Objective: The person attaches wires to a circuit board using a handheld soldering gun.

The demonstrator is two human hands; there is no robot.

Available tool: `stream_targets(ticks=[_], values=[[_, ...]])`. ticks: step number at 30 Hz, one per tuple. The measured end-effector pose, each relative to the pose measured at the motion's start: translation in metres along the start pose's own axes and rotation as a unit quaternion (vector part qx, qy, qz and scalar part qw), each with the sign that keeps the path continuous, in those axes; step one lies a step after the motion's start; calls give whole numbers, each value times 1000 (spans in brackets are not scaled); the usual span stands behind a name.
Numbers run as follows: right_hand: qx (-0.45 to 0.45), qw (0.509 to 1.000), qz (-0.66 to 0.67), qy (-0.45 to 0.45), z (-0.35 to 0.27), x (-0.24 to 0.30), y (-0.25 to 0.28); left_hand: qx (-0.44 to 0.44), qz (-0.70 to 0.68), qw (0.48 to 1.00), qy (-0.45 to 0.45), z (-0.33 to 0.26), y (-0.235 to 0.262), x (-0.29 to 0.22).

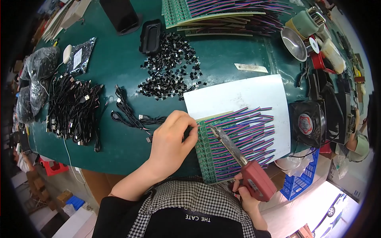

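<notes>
My left hand (170, 141) pinches the thin wire end of a black USB cable (152, 119) at the upper left edge of a green circuit board panel (204, 156). Rows of red, blue and black wires (246, 139) fan out rightward from that panel. A soldering iron (258, 180) with a dark red handle is gripped in my right hand (248, 198). Its tip rests over or just above the panel's top corner, close to my left fingertips; contact cannot be told. Under the panel lies a white sheet (238, 93).
Left stands a heap of black USB cables (75, 107). A pile of small black parts (170, 67) lies mid-table, with more wired boards (174, 14) behind. At right are a fan (307, 123), a metal bowl (293, 43) and a blade (251, 68).
</notes>
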State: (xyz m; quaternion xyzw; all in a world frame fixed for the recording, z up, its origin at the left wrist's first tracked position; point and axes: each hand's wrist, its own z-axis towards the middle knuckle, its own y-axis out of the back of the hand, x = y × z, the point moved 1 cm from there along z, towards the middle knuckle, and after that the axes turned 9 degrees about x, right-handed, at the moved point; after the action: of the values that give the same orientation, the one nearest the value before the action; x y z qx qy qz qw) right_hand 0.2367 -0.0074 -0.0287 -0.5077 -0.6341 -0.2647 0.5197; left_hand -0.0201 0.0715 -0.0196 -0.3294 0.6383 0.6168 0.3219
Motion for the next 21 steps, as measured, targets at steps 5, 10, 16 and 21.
stream_targets(ticks=[5,10,16,21], values=[[-6,1000,28,-5,-2,-3,2,1,35,999,-4,6,7,1],[1,1000,27,-4,-2,-5,2,22,121,991,-44,12,13,2],[14,1000,16,-10,-2,-5,3,116,111,987,17,22,21,-5],[15,999,30,-31,-1,-1,1,164,93,982,7,31,25,0]])
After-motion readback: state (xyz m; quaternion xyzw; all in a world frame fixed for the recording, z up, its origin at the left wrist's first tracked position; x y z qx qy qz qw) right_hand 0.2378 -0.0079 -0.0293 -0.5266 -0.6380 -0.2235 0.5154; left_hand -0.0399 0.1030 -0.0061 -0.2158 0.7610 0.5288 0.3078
